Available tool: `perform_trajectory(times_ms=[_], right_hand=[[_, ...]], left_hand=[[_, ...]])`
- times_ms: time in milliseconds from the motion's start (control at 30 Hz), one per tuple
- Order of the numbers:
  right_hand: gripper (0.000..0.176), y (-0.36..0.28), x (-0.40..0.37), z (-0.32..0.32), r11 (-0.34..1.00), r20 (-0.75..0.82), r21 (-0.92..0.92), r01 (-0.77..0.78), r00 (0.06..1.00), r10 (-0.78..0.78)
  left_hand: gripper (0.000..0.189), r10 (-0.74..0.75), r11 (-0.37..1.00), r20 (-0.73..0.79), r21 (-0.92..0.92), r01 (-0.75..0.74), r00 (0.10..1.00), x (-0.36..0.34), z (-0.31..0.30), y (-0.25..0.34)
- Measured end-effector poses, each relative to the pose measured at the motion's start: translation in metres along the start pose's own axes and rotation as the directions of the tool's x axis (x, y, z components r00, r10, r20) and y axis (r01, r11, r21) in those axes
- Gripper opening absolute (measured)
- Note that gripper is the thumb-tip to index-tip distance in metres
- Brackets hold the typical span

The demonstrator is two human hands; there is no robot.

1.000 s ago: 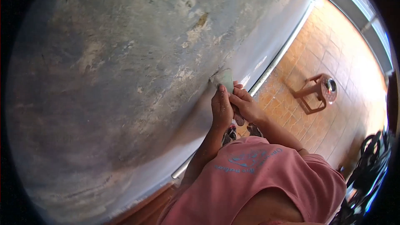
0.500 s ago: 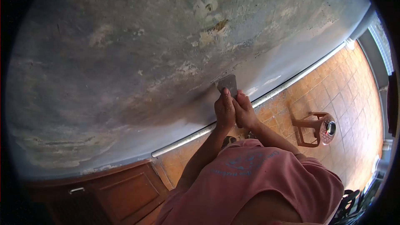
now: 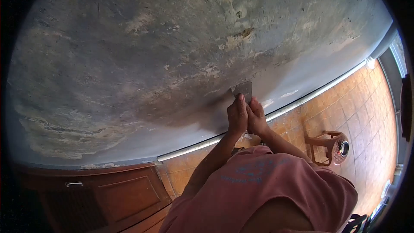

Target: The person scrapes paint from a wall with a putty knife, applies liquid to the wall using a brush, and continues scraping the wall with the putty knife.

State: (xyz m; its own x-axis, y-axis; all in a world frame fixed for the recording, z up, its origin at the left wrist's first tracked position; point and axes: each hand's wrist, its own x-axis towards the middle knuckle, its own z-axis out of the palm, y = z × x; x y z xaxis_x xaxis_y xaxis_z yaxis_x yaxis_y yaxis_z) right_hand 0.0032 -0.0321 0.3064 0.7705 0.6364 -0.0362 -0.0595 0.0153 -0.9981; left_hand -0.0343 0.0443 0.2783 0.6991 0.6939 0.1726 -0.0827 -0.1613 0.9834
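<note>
Both hands grip a scraper with a flat grey metal blade point(image 3: 244, 89), its edge against the lower part of a patchy, flaking wall point(image 3: 181, 39). My left hand point(image 3: 236, 115) is closed around the tool, with the thumb pressed on the blade's base. Close beside it, my right hand point(image 3: 257, 118) is closed too, its fingers wrapped near the handle. The handle is mostly hidden by the hands. Above the blade the wall is rough and stained; smoother, paler wall shows to its right and below.
A pale pipe point(image 3: 297, 102) runs along the wall's foot, over orange floor tiles point(image 3: 358, 99). To the right stands a brown plastic stool point(image 3: 321, 141) with a shiny round object point(image 3: 344, 148) on it. A brown wooden cabinet point(image 3: 125, 196) sits at lower left.
The view has shifted, so the wall and stool appear farther right and lower. Both hands keep hold of the scraper, and its blade stays against nearly the same stretch of wall.
</note>
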Motion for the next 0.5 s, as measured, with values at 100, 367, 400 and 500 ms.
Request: perform_trajectory(times_ms=[100, 367, 400, 500], right_hand=[[0.026, -0.018, 0.0, -0.004, 0.998, 0.011, -0.063, 0.013, 1.0, -0.013], [0.021, 0.0, 0.004, 0.002, 0.973, -0.11, -0.16, 0.168, 0.976, -0.187], [0.021, -0.012, -0.002, -0.001, 0.967, -0.114, -0.214, 0.139, 0.979, -0.166], [0.019, -0.039, -0.007, -0.005, 0.939, -0.051, -0.279, 0.2, 0.974, -0.223]], left_hand=[[0.051, 0.011, 0.994, 0.059, 0.107, -0.017, 0.998, 0.009, -0.008, 0.07], [0.05, -0.008, 0.985, 0.088, 0.174, -0.007, 0.996, 0.006, -0.006, 0.057], [0.05, -0.011, 0.996, 0.124, 0.087, 0.0, 0.992, 0.004, -0.006, 0.065], [0.051, -0.031, 0.999, 0.178, -0.004, 0.032, 0.983, 0.017, -0.007, 0.082]])
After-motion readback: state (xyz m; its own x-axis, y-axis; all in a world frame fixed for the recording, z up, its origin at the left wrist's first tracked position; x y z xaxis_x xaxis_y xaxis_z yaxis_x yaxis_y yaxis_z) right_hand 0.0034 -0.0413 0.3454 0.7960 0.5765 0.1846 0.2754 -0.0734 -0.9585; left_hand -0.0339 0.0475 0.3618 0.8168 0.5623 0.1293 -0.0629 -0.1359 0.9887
